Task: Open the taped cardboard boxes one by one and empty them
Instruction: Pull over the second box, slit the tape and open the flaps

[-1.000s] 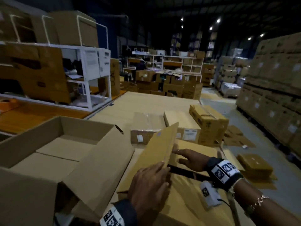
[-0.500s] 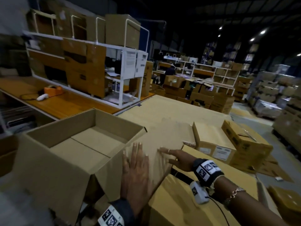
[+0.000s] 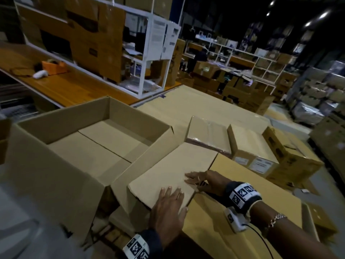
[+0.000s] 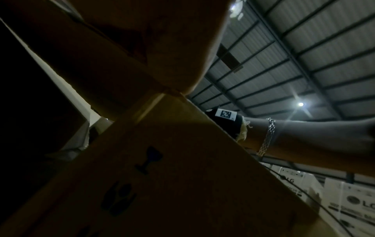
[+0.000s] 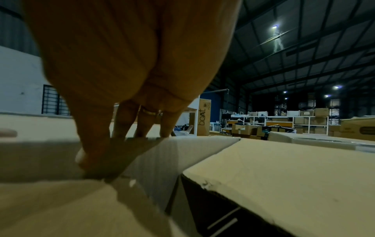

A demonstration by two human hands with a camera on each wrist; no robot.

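pressing a flap [image 3: 173, 172] outward and flat, both hands are down at lower centre of the head view, so the near box [image 3: 242, 208] looks part opened: one flap is folded out to the left, the other lies shut under the right forearm. whether anything is inside i cannot tell; nothing has been lifted out that i can see. at centre left the big box [image 3: 89, 146] stands open with only its bare floor showing, so i judge that one finished. behind, at centre right, three smaller boxes [image 3: 252, 146] sit closed, one glossy with tape, and those look left to do.

the left hand [image 3: 168, 208] lies palm down on the flap's near end, fingers straight, gripping nothing. the right hand [image 3: 203, 181] rests at the flap's right edge, fingers straight on top; the right wrist view shows the thumb [image 5: 91, 144] against that edge, though whether it pinches i cannot tell. so the flap lies under both palms, not clasped.
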